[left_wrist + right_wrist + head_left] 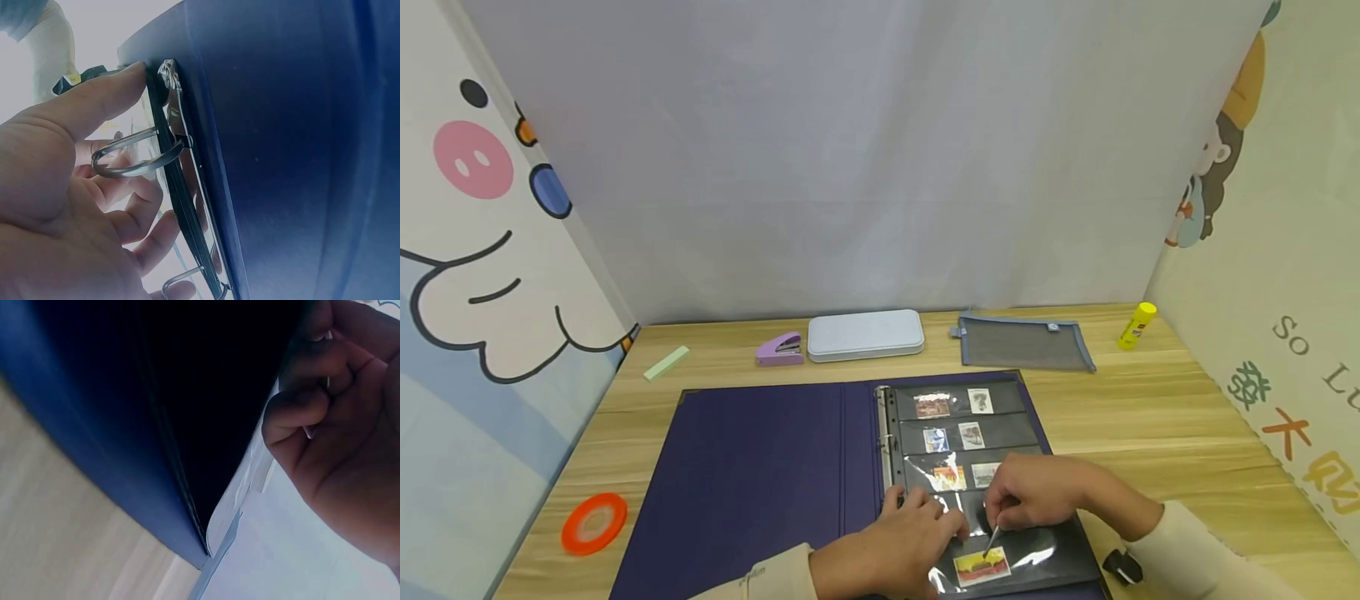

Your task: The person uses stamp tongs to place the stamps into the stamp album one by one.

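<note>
A dark blue ring binder [760, 458] lies spread flat, with a black stamp page [1045, 557] of clear pockets on its right side. My right hand [1033, 487] pinches thin metal tweezers [992, 540], whose tips overlap a yellow-and-red stamp [982, 568] at the lowest pocket row. Relaxed fingers of my left hand [908, 535] rest on the page beside that stamp. Several smaller stamps fill the upper rows, among them an orange one [950, 477]. In the left wrist view, a metal binder ring [128, 169] stands close to the left hand. The right wrist view hides the tweezers' tips.
Along the back of the table are a purple stapler [779, 350], a pale tin case [866, 336], a grey mesh pouch [1026, 342] and a yellow glue stick [1137, 325]. An orange ring [594, 524] and a pale green strip [667, 363] lie left. A small black object [1123, 567] is beneath the right forearm.
</note>
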A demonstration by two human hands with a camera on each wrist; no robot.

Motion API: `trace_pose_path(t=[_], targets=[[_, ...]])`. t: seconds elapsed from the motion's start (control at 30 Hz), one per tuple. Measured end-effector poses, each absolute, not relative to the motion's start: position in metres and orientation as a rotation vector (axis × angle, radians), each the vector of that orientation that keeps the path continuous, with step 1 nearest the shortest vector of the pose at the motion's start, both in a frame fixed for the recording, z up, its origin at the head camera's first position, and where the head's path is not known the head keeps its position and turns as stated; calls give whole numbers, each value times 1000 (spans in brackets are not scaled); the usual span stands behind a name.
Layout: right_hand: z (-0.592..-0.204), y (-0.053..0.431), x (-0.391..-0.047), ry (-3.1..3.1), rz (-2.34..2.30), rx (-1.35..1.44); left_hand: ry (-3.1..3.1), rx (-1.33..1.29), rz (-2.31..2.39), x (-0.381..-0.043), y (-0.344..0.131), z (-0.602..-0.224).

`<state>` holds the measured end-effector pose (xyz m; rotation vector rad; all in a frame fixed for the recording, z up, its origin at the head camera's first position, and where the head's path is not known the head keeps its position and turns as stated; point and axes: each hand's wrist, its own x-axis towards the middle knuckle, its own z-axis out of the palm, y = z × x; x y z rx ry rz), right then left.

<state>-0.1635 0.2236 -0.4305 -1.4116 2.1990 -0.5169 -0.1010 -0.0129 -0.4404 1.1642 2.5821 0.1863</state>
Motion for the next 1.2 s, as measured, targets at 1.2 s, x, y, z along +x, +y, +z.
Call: trace_pose_path(t=[1.2], targets=[[-415, 329, -206, 2685, -728, -844, 2567, 1232, 180, -103, -18, -439]])
